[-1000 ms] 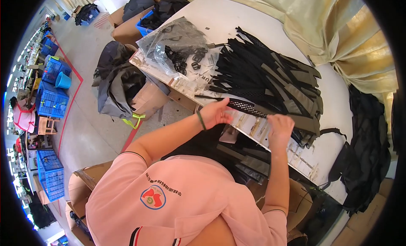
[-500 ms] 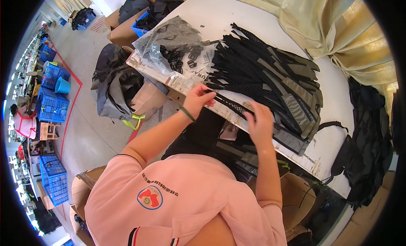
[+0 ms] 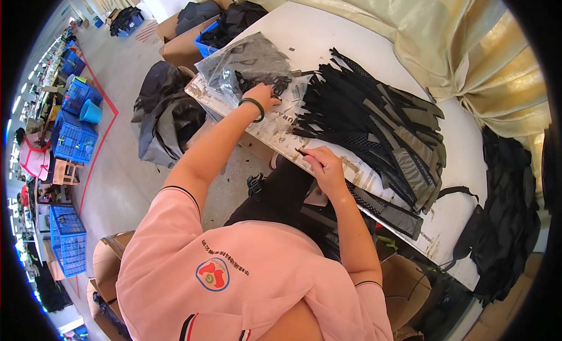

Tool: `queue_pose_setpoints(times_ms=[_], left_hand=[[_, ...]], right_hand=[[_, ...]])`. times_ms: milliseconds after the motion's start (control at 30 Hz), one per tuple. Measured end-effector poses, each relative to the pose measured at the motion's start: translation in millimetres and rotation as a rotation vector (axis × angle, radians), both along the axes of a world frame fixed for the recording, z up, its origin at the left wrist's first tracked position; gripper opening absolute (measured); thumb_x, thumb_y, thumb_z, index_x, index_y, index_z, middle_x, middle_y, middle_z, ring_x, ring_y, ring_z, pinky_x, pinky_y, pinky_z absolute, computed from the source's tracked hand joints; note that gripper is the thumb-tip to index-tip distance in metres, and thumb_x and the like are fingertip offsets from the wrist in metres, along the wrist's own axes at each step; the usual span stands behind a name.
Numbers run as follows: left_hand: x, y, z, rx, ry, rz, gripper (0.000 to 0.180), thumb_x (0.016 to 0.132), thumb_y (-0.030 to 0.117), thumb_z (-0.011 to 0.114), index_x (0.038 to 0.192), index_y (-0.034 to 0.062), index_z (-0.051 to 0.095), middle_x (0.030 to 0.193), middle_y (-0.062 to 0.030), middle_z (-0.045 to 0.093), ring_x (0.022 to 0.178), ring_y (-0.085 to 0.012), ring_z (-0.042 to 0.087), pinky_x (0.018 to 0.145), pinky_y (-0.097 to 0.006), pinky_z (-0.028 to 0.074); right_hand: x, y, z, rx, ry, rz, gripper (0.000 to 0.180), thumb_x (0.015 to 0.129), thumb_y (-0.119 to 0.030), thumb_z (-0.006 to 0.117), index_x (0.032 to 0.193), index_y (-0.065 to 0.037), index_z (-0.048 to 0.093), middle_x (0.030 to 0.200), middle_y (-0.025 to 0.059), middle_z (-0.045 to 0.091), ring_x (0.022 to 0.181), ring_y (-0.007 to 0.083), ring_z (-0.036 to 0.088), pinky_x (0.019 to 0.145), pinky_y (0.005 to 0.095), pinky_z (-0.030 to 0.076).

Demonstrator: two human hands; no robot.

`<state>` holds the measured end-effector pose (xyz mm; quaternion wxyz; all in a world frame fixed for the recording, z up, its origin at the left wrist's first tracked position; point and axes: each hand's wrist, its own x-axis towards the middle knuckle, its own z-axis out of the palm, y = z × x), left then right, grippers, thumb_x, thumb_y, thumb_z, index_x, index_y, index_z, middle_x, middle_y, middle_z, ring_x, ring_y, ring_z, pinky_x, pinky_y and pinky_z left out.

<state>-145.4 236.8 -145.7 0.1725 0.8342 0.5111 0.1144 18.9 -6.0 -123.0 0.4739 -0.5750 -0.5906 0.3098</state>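
1. Since half a second ago, the left hand (image 3: 266,96) has swung away from the strap and out to the clear crinkled plastic bag of small black plastic buckles (image 3: 246,68), while the right hand (image 3: 325,168) has dropped back to the near table edge.
2. Left arm stretched long, green bangle at the wrist, fingers curled into the bag's mouth; whether they have closed on a buckle I cannot tell (the knuckles hide it).
3. Right arm bent, thumb and forefinger pinched together on the thin end of a black webbing strap (image 3: 304,152) lying on the worn white worktable (image 3: 328,36), just beside the big fanned heap of black and olive mesh straps (image 3: 374,115).
4. Risk, as I judge it: the bag overhangs the edge, so a tug could spill buckles to the floor.
5. Also: that light pinch could slip, losing the strap end among its neighbours.
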Motion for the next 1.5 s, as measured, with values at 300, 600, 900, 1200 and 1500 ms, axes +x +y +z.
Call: queue_pose_setpoints(times_ms=[300, 600, 900, 1200, 1500], left_hand=[[1, -27, 17, -0.03, -0.464, -0.059, 0.024, 0.074, 0.017, 0.074, 0.084, 0.0042, 0.056, 0.068, -0.0062, 0.059, 0.063, -0.017, 0.059, 0.06, -0.029, 0.048], [9, -157, 26, -1.632, -1.461, -0.099, 0.012, 0.094, 0.017, 0.052, 0.098, 0.0069, 0.055, 0.088, -0.0014, 0.06, 0.065, -0.0083, 0.051, 0.065, -0.023, 0.044], [18, -169, 17, -1.807, -1.452, -0.247, 0.017, 0.094, 0.021, 0.051, 0.099, 0.005, 0.055, 0.081, -0.0001, 0.056, 0.062, -0.0072, 0.044, 0.059, -0.023, 0.038], [19, -171, 16, -1.851, -1.444, -0.281, 0.015, 0.094, 0.019, 0.051, 0.098, 0.005, 0.055, 0.081, -0.0004, 0.055, 0.059, -0.0065, 0.045, 0.058, -0.022, 0.037], [19, -168, 20, -1.647, -1.273, -0.214, 0.009, 0.092, 0.014, 0.055, 0.093, 0.0051, 0.057, 0.08, -0.0002, 0.056, 0.06, -0.0063, 0.047, 0.059, -0.023, 0.041]], right_hand=[[16, -4, 1, -0.213, 0.308, -0.071, 0.011, 0.082, -0.006, 0.064, 0.092, -0.001, 0.068, 0.074, 0.0026, 0.06, 0.065, 0.0109, 0.056, 0.062, 0.0217, 0.045], [28, -17, 15, -0.297, 0.625, 0.097, 0.014, 0.084, -0.008, 0.062, 0.095, 0.0, 0.065, 0.075, -0.0005, 0.061, 0.066, 0.0054, 0.053, 0.061, 0.0195, 0.043], [28, -25, 17, -0.317, 0.734, 0.163, 0.012, 0.085, -0.01, 0.061, 0.093, -0.001, 0.065, 0.072, -0.002, 0.058, 0.063, 0.0052, 0.049, 0.058, 0.0197, 0.04], [28, -26, 22, -0.323, 0.666, 0.189, 0.014, 0.084, -0.011, 0.062, 0.094, -0.002, 0.066, 0.072, -0.0034, 0.058, 0.062, 0.0042, 0.048, 0.058, 0.019, 0.039], [28, -27, 30, -0.357, 0.378, 0.172, 0.011, 0.084, -0.009, 0.062, 0.091, -0.002, 0.066, 0.074, -0.003, 0.06, 0.067, 0.0054, 0.052, 0.061, 0.0196, 0.04]])
